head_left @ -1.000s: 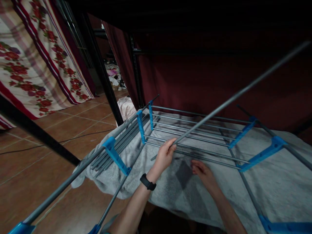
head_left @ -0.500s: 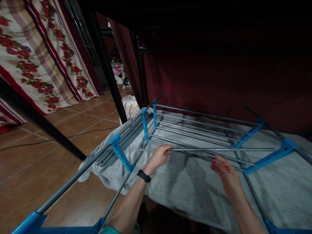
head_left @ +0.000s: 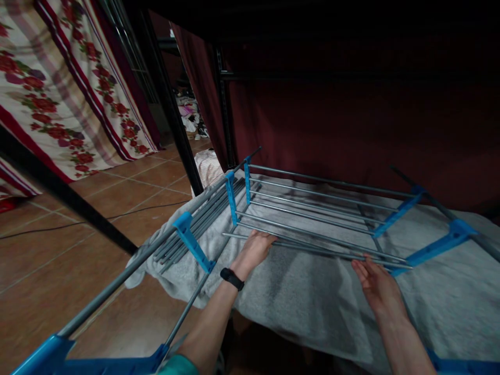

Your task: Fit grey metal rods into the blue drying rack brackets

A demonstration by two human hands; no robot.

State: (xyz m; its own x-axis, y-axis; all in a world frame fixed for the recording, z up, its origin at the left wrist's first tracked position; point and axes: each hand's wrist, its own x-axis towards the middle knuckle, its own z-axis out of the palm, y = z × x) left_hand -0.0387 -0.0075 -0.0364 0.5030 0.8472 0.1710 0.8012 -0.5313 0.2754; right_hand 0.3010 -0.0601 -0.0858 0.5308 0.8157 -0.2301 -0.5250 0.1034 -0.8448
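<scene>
Head cam: the grey rod (head_left: 312, 249) is lying left-to-right along the drying rack's (head_left: 231, 200) near edge over the towel (head_left: 312, 299), with the left hand (head_left: 255, 247) clamping its left end and the right hand (head_left: 377, 284) hovering open-fingered by the right end.

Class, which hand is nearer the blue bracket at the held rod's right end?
Right. The right hand is beside the blue bracket; the left hand grips the rod far across.
</scene>
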